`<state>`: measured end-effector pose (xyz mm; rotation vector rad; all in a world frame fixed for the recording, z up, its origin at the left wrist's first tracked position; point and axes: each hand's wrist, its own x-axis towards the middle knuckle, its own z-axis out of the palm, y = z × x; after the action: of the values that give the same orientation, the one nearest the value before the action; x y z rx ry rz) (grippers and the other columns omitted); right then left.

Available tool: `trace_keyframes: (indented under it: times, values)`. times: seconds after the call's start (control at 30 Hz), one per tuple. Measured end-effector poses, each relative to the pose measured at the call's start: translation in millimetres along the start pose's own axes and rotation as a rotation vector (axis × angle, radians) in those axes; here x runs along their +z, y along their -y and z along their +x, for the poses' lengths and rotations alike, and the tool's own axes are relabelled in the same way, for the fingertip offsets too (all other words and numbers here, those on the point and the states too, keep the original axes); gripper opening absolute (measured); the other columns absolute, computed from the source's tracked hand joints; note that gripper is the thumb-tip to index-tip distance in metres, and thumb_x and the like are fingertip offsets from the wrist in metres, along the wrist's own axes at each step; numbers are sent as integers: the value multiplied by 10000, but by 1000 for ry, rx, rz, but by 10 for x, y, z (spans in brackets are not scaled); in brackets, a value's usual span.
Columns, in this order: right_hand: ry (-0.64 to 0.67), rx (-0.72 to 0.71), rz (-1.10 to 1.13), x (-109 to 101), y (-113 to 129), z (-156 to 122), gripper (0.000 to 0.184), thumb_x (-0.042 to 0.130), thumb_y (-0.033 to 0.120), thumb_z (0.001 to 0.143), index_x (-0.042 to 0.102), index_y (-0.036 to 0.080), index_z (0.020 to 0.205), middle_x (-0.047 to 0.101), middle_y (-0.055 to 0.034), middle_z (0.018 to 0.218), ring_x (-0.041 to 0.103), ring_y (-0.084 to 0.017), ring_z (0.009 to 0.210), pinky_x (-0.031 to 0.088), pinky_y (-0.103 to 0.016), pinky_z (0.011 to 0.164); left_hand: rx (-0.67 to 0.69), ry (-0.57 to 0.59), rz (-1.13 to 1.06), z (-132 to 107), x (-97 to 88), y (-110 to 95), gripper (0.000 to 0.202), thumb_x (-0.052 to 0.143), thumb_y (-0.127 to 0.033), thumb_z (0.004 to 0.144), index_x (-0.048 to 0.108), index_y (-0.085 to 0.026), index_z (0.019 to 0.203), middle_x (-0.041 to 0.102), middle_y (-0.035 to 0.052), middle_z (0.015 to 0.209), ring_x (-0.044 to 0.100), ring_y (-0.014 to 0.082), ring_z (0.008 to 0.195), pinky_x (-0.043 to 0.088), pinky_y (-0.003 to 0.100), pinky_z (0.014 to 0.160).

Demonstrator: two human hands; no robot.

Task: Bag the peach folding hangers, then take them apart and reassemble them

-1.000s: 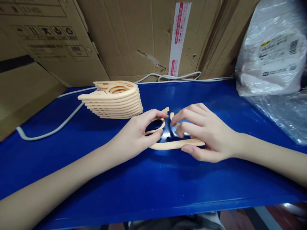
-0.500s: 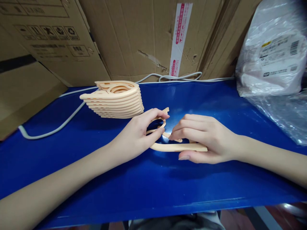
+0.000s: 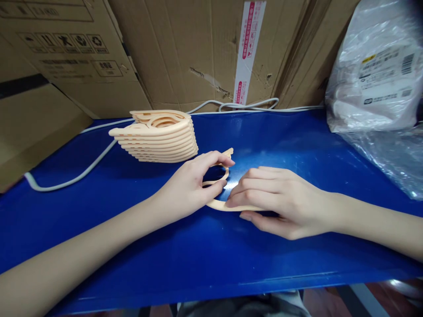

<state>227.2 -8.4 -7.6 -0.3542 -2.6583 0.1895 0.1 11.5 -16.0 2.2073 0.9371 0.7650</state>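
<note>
— What stood at the far left?

— Cardboard boxes (image 3: 49,75), stacked along the back and down the left side. A white cable (image 3: 82,169) ran from the left edge over the blue table (image 3: 211,259) and along the foot of the boxes.

— And next to that?

— A stack of peach parts (image 3: 158,136), curved and lying flat one on another, sat on the table just behind the left hand (image 3: 188,187) and apart from it.

— What was that hand doing?

— It was closed in a pinch. The thumb and forefinger held the looped end of a single peach plastic piece (image 3: 220,203), the forefinger over the top of the loop and the thumb under it.

— Where did the piece lie?

— Low over the blue surface, about the middle of the table, between the two hands. Its long curved bar ran to the right and vanished beneath the right hand (image 3: 280,202).

— So the right hand had it too?

— Yes. Its fingers (image 3: 254,187) lay flat across the bar and the thumb pressed in along the near edge, so the bar was clamped between them. Most of that end was hidden under the hand.

— Did the hands touch?

— Their fingertips came very near each other over the loop; I couldn't tell whether they met.

— And on the right?

— A crinkled clear plastic bag (image 3: 376,75) with a printed label rested on the table's far right corner, well apart from the hands. On the box behind, a pink-and-white tape strip (image 3: 247,48) ran downward.
</note>
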Motion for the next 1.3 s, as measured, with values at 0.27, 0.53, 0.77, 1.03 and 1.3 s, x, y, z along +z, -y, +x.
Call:
trace_keyframes:
  times: [0.27, 0.53, 0.77, 1.03, 1.3]
  values:
    - [12, -9, -183, 33, -109, -34, 241, 539, 110, 903, 679, 109, 1100, 731, -97, 1057, 608, -217, 959, 456, -371, 809, -1, 47, 14, 15, 10, 19, 236, 640, -218, 873, 633, -185, 1106, 709, 25, 1120, 648, 176, 1052, 479, 284, 985]
    - [33, -13, -218, 32, -128, -35, 244, 484, 107, 933, 672, 118, 1089, 729, -95, 1051, 603, -205, 947, 460, -358, 788, -17, 81, -27, 32, -19, 34, 243, 670, -205, 869, 640, -182, 1109, 712, 22, 1127, 643, 178, 1083, 470, 284, 1000]
    - [51, -19, -209, 19, -137, -39, 246, 484, 92, 929, 671, 134, 1082, 735, -83, 1043, 624, -199, 945, 483, -337, 784, -12, 80, -97, 21, 15, 44, 281, 670, -224, 877, 617, -176, 1149, 701, 54, 1175, 653, 182, 1131, 468, 308, 1045]
    - [57, 32, -184, -6, -190, -51, 208, 481, 87, 919, 653, 156, 1012, 727, -71, 978, 637, -192, 931, 482, -328, 783, -37, 52, -109, 10, 3, 1, 256, 430, -184, 985, 616, -195, 1160, 705, 42, 1170, 641, 179, 1156, 485, 315, 1027]
    - [34, 62, -145, 3, -217, -56, 185, 480, 56, 889, 604, 177, 953, 705, -49, 913, 625, -173, 862, 466, -304, 755, -48, -6, -75, 17, -26, 18, 283, 420, -137, 955, 633, -158, 1141, 709, 45, 1116, 663, 170, 1081, 503, 280, 961]
